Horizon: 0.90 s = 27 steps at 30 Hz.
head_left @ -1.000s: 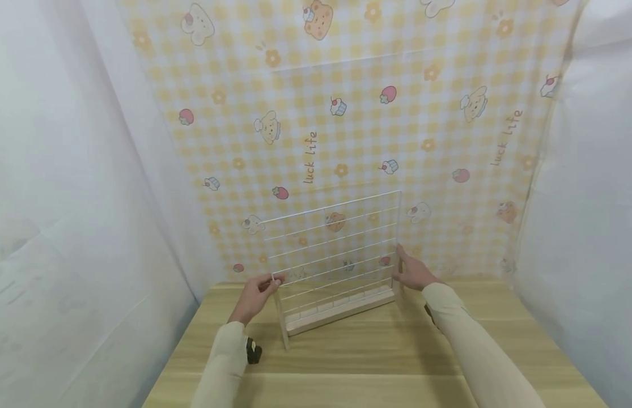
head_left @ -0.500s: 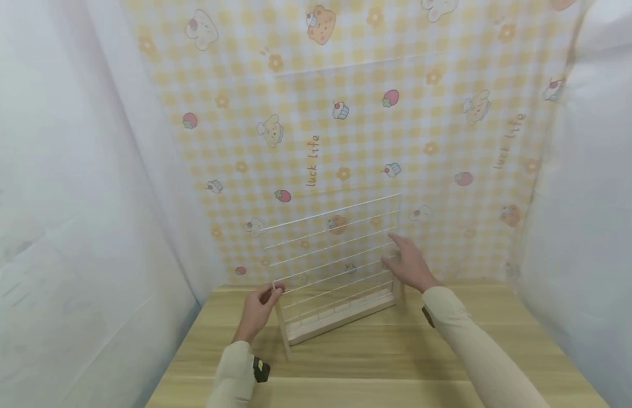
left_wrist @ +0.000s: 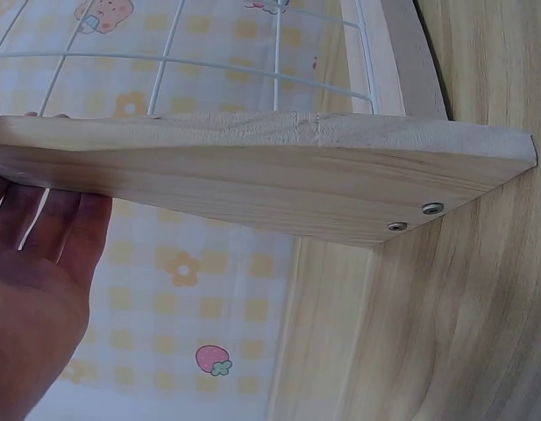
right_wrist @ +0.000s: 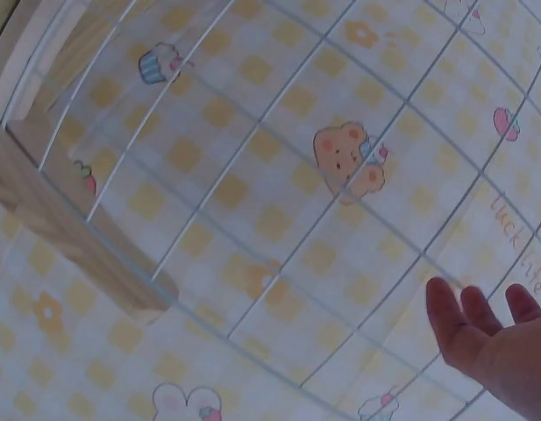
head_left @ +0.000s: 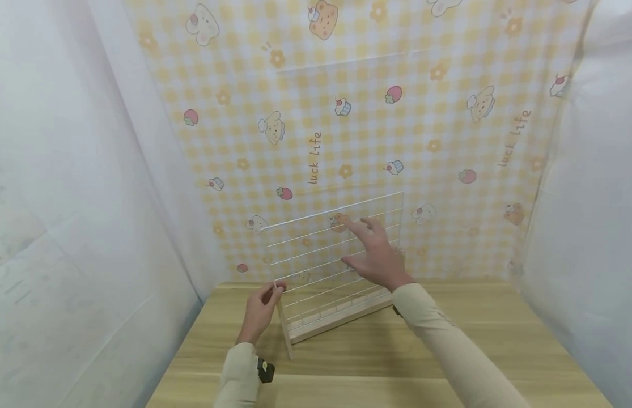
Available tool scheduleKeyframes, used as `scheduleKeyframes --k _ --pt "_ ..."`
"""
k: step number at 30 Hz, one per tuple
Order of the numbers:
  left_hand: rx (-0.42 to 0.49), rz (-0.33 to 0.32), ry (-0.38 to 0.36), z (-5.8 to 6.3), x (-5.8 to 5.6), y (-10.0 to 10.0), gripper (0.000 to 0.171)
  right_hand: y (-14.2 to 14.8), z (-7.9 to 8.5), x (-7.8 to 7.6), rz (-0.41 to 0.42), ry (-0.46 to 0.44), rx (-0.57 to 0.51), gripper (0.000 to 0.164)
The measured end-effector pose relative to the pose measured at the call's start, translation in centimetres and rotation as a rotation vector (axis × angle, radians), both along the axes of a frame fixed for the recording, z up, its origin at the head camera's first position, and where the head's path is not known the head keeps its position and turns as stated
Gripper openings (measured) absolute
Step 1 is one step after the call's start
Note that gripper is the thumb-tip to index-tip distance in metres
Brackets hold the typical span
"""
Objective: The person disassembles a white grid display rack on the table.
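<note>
A white wire grid rack (head_left: 332,211) stands upright on the wooden tabletop, set at a slant. Its wooden base bar (head_left: 341,320) joins two wooden side pieces. My left hand (head_left: 258,313) grips the upper end of the left side piece (left_wrist: 252,175), thumb on one side and fingers on the other; two screw heads (left_wrist: 432,209) show low on that piece. In front of the grid, my right hand (head_left: 378,259) hovers with fingers spread and nothing held. The right side piece (right_wrist: 86,237) appears in the right wrist view, away from that hand. Whether the right fingertips touch the wires, I cannot tell.
Behind the rack hangs a yellow checked cloth (head_left: 356,136) with cartoon prints. White sheets enclose the left (head_left: 66,226) and right sides (head_left: 591,226). The wooden tabletop (head_left: 377,385) extends in front of the rack.
My right hand has let go of the rack's right side and moved left across the front of the grid, its fingers spreading. My left hand keeps its grip on the left side piece.
</note>
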<state>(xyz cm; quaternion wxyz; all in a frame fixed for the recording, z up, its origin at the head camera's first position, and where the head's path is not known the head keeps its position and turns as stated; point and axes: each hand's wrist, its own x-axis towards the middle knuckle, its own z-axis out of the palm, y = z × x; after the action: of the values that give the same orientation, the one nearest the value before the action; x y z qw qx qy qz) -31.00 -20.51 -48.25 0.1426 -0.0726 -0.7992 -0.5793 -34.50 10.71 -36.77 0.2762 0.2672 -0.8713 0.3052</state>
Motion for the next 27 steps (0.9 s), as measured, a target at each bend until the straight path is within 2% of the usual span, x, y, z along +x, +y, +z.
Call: scheduleKeyframes --k 2,7,10,13,16,19,27 --pt "-0.001 0.006 0.003 -0.1 0.0 0.0 0.030 -0.6 0.0 -0.1 -0.019 0.001 0.021 0.082" --pt "-0.012 0.020 -0.006 0.1 0.1 0.1 0.028 -1.4 -0.3 -0.7 -0.063 0.068 0.065 0.081" --pt "-0.002 0.015 -0.023 0.6 0.5 0.3 0.028 -1.7 -0.5 -1.2 -0.087 0.088 0.081 0.083" --pt "-0.008 0.005 -0.032 1.7 1.4 0.6 0.027 -2.0 -0.9 -1.8 -0.078 0.092 0.086 0.085" --pt "-0.020 0.000 -0.044 2.8 2.2 0.7 0.026 -2.2 -1.2 -2.4 -0.055 0.083 0.059 0.088" --pt "-0.023 0.003 -0.045 3.3 2.5 0.8 0.026 -2.5 -1.8 -3.0 -0.042 0.071 0.006 0.092" --pt "-0.001 -0.002 -0.033 3.1 2.5 0.9 0.025 -4.0 -4.0 -4.0 -0.080 0.103 -0.065 0.108"
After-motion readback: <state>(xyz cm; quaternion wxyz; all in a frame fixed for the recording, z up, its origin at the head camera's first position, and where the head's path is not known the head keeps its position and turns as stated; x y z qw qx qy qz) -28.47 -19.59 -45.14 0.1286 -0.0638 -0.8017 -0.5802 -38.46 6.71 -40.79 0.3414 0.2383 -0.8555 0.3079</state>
